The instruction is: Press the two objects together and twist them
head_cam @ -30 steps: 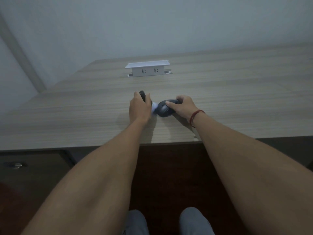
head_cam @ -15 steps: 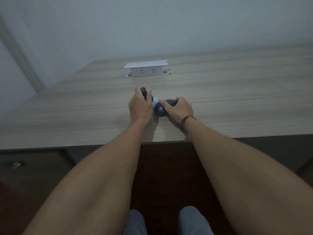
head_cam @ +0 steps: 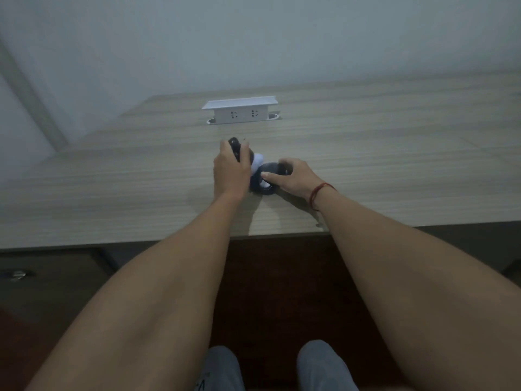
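Observation:
Both hands meet over a small cluster of objects on the wooden desk (head_cam: 366,165). My left hand (head_cam: 231,170) grips a dark rounded object (head_cam: 234,145) whose top pokes out between the fingers. A small white piece (head_cam: 258,162) shows between the two hands. My right hand (head_cam: 293,176), with a red string on the wrist, holds a dark grey rounded object (head_cam: 269,170), thumb on its near side and fingers curled over the top. How the dark parts and the white piece join is hidden by the hands.
A white pop-up socket box (head_cam: 239,110) stands raised from the desk behind the hands. The desk's front edge (head_cam: 141,244) runs just below my forearms, with a dark drawer front and metal handle (head_cam: 18,275) at lower left. My knees show at the bottom.
Both hands shifted slightly left together. The right hand turned so its thumb now lies on the near side of the dark grey object, which sits more upright.

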Demonstrator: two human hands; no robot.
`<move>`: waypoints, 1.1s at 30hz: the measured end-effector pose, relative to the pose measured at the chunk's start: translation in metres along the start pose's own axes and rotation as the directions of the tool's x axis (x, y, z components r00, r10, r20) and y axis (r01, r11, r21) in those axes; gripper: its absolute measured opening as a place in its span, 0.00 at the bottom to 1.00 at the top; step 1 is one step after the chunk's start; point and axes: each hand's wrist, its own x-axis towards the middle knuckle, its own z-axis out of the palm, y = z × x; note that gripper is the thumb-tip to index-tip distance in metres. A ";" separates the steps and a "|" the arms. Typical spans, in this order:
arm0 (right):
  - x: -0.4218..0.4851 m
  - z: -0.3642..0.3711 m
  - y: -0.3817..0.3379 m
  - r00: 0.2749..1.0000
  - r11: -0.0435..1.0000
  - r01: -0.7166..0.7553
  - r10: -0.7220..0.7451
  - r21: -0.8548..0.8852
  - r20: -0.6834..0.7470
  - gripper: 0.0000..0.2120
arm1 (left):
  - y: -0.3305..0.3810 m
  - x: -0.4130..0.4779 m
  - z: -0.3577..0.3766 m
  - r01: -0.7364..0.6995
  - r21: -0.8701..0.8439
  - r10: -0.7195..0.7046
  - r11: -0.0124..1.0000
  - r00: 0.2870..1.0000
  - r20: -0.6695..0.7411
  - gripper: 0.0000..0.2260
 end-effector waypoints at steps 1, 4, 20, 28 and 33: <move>-0.001 -0.001 -0.001 1.000 1.000 0.010 -0.010 -0.008 0.004 0.21 | 0.002 0.000 0.001 -0.022 0.002 0.022 1.000 0.999 0.039 0.15; -0.001 -0.002 0.001 1.000 0.998 0.031 -0.031 -0.052 0.004 0.21 | -0.002 0.007 -0.003 -0.054 0.119 0.035 0.991 0.987 0.156 0.16; -0.002 0.024 -0.005 0.970 0.951 -0.044 -0.032 -0.305 -0.241 0.25 | -0.001 -0.004 -0.009 0.078 -0.059 -0.076 0.995 0.997 0.035 0.16; 0.000 0.021 -0.006 0.973 0.949 -0.036 -0.039 -0.314 -0.229 0.25 | -0.003 -0.015 -0.008 0.089 -0.066 -0.091 0.994 0.995 -0.035 0.14; 0.001 0.021 -0.006 0.976 0.956 -0.014 -0.051 -0.292 -0.214 0.23 | -0.011 -0.013 -0.006 0.140 0.064 -0.140 0.988 0.990 -0.004 0.16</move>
